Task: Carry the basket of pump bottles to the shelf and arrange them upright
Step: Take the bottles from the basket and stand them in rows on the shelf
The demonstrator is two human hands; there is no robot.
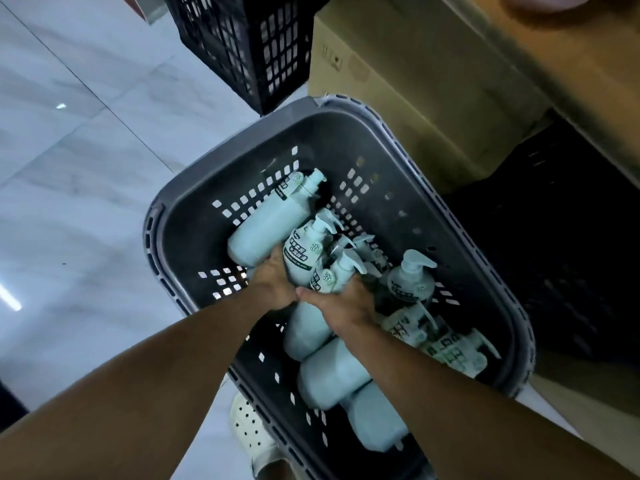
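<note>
A dark grey slotted basket (180, 230) stands on the floor below me, holding several pale green pump bottles lying on their sides. My left hand (275, 284) grips the base of one labelled bottle (301, 252) in the middle of the basket. Beside it, my right hand (346, 306) holds a smaller bottle (337, 271), their thumbs nearly touching. Another pump bottle (410, 282) stands nearly upright to the right. A large bottle (266, 225) lies towards the basket's far wall, and more bottles (332, 375) lie under my right forearm.
A black plastic crate (249, 46) stands beyond the basket. Cardboard boxes (426, 88) are stacked at the right, with another dark crate (571, 244) beneath them. Pale marble floor (76, 168) spreads to the left. A white perforated shoe (247, 427) shows under the basket's near edge.
</note>
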